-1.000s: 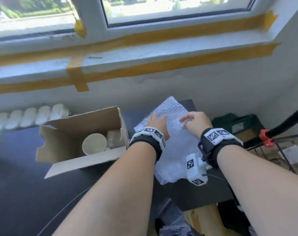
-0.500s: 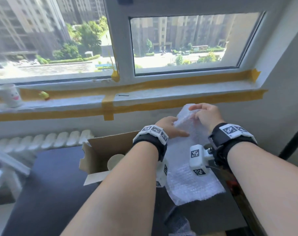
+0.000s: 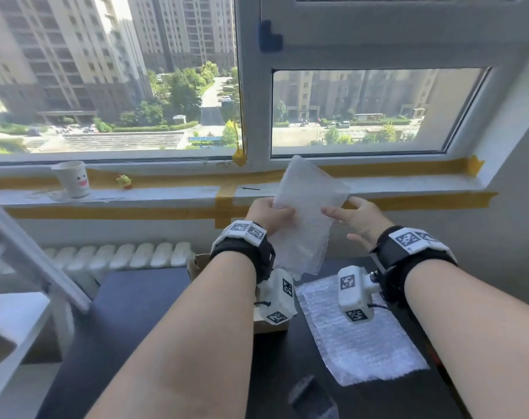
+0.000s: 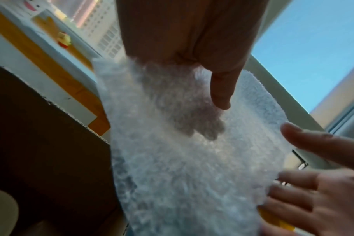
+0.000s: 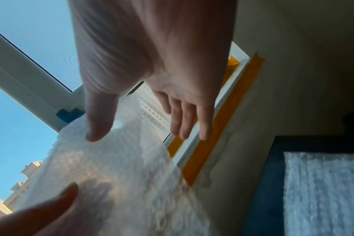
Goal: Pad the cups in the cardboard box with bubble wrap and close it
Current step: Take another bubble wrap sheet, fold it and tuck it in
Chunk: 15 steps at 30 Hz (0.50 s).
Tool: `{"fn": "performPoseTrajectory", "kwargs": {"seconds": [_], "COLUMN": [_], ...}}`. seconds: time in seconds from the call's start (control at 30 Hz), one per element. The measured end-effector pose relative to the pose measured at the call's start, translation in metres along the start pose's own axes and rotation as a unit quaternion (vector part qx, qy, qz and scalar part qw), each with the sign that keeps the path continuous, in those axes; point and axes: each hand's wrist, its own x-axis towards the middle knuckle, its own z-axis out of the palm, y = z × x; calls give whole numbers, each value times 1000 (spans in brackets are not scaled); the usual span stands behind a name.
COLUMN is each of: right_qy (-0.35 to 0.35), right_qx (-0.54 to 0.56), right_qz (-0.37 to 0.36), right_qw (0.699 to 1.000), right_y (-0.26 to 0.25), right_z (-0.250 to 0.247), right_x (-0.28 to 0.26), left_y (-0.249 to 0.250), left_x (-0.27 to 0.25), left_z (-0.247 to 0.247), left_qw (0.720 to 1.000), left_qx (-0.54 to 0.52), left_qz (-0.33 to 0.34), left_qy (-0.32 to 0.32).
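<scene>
Fingers (image 3: 282, 211) of left hand (image 3: 267, 214) pinch unlabelled bubble wrap (image 3: 305, 213) upright.

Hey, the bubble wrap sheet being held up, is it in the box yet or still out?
Out. The left hand grips the bubble wrap sheet up at the windowsill, above the cardboard box.

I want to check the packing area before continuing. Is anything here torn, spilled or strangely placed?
Nothing looks damaged or spilled. The left hand holds one bubble wrap sheet up before the window, the right hand is open beside it. A second sheet lies flat on the dark table.
</scene>
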Motion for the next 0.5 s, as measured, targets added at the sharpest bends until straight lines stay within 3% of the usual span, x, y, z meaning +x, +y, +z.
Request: {"fn": "performPoseTrajectory", "kwargs": {"seconds": [0.07, 0.17, 0.37, 0.5], "right_qy": [-64, -98, -64, -35], "right_qx": [54, 73, 68, 54], "right_qz": [35, 7, -9, -25], "right_qw": [996, 992, 996, 998], "right_y": [-2, -13, -19, -13], "right_z": [13, 35, 55, 65], "right_x": [-2, -12, -12, -13], "left_y": [-2, -7, -11, -19], "left_x": [-3, -5, -14, -16], "left_z": [-9, -20, -41, -60], "left_qw": [998, 992, 985, 980], "left_qx": [-62, -117, -159, -179], "left_qz": [-19, -37, -72, -74], "left_qy": [7, 7, 3, 42]}}
